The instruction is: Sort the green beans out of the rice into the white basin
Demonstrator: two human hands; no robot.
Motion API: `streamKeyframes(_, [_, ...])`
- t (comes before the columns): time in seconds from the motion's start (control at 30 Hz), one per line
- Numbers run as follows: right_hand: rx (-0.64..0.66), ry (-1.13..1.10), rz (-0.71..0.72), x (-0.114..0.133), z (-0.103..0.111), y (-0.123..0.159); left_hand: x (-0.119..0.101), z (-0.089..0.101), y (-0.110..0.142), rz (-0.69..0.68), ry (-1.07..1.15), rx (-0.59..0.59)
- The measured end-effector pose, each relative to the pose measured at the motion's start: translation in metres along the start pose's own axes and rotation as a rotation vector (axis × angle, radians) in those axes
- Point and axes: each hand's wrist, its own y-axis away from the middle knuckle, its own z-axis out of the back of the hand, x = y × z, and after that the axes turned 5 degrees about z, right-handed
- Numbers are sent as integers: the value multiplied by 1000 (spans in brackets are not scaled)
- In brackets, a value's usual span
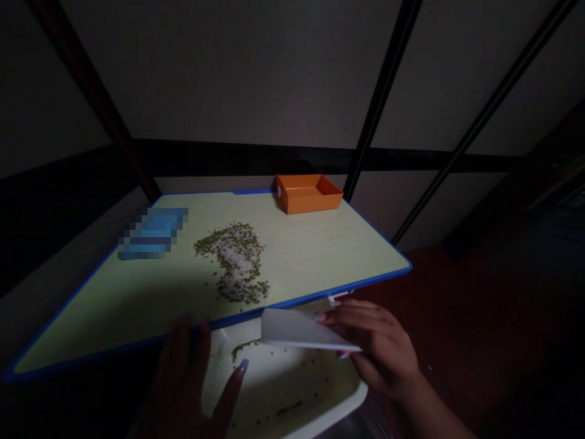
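My right hand (381, 338) grips a stiff white card (292, 329), thumb and fingers on opposite faces. The card is tilted over a white plastic tub (333, 407) just below the table's front edge. Small dark green grains lie in a short line and in scattered bits inside that tub. My left hand (189, 378) is in shadow at the tub's left side, fingers spread. Its fingertips reach the table edge and its thumb extends over the tub. On the tabletop, a spread pile of green grains mixed with white ones (240, 262) lies near the front edge.
The pale tabletop (329, 256) has a blue rim. An orange open box (313, 203) stands at its back right. A blurred-out blue item (155, 235) lies at the left. Behind rises a panelled wall or cabinet (256, 73); dark red floor (448, 317) shows at right.
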Motion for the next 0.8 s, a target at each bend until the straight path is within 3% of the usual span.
streamKeyframes(0.37, [4, 81, 110, 6, -19, -2, -1, 2, 1, 0, 7, 20])
streamKeyframes(0.8, [61, 170, 116, 6, -25, -1, 0, 3, 1, 8, 34, 34])
